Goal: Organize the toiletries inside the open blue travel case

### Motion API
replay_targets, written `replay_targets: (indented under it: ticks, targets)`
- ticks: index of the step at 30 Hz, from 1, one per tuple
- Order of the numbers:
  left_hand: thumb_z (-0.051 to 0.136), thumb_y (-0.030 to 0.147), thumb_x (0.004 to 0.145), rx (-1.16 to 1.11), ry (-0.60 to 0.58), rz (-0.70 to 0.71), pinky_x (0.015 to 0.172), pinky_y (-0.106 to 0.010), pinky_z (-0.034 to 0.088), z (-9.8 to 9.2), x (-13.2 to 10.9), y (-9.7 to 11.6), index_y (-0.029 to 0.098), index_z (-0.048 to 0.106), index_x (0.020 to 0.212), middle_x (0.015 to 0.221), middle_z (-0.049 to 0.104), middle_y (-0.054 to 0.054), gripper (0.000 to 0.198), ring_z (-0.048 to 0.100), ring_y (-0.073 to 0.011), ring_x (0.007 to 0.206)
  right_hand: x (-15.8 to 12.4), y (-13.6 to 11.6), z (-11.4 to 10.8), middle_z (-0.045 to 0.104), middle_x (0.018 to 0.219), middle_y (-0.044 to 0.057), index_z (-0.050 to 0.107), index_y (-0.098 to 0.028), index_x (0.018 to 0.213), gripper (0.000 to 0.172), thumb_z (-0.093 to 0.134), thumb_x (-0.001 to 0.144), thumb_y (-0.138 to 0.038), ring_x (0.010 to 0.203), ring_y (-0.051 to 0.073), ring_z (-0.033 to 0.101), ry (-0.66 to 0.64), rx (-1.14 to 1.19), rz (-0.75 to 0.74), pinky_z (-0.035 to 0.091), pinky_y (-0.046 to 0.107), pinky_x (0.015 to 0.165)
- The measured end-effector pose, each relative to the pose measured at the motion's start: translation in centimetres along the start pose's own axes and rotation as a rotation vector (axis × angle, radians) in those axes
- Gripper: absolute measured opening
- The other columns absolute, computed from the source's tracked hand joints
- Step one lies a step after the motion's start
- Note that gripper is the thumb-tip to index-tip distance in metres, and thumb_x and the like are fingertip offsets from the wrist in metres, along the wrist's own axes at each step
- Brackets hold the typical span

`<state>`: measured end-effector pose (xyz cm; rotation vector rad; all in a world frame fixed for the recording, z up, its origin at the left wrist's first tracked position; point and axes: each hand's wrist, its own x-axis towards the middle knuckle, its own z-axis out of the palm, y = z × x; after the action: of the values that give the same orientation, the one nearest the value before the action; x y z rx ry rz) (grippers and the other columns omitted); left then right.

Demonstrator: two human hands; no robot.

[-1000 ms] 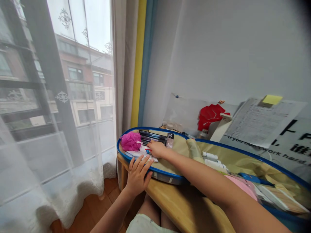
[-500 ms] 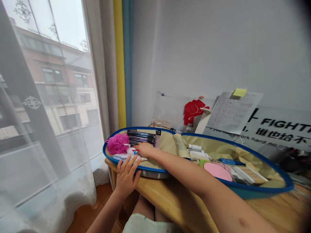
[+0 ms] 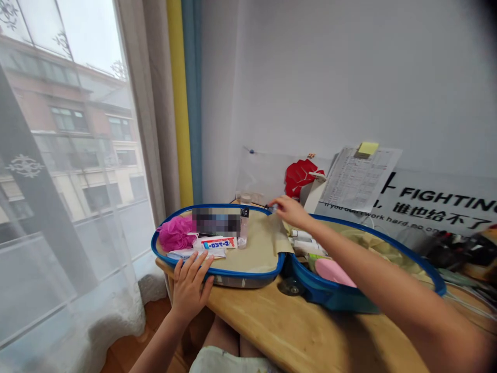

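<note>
One open blue-rimmed case on desk; L hand lies loose, fingers spread over its near edge, gripping nothing, while R hand has fingertips at a small item by far end of the fold between the halves (too small to ID; can't tell if it's truly pinched). Best handling, I'd judge: L palm light on the edge so case won't slide, item pinched w/ fingertips only, forearm clear of white tubes below.
</note>
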<state>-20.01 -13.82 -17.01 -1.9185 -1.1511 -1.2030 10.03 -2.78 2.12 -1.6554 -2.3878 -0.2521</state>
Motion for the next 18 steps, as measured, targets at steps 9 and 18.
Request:
replay_targets:
  ticks: [9, 18]
  targets:
    - [0.046, 0.027, 0.09, -0.069, 0.02, -0.077, 0.111, -0.043, 0.018, -0.1, 0.2, 0.7, 0.025, 0.044, 0.138, 0.123, 0.062, -0.008, 0.048, 0.048, -0.0243, 0.122, -9.7, 17.6, 0.8, 0.063, 0.105, 0.005, 0.062, -0.019, 0.099, 0.021, 0.053, 0.089, -0.035, 0.093, 0.015, 0.059, -0.321, -0.172, 0.494, 0.05, 0.035, 0.082]
    - [0.048, 0.023, 0.088, 0.009, 0.014, 0.012, 0.112, -0.044, 0.018, 0.0, -0.1, 0.1, 0.023, 0.034, 0.144, 0.124, 0.061, -0.01, 0.058, 0.046, -0.0247, 0.125, -9.3, 17.5, 3.7, 0.065, 0.103, 0.008, 0.063, -0.016, 0.099, 0.027, 0.06, 0.082, -0.036, 0.094, 0.018, 0.06, -0.454, 0.068, 0.273, 0.047, 0.037, 0.087]
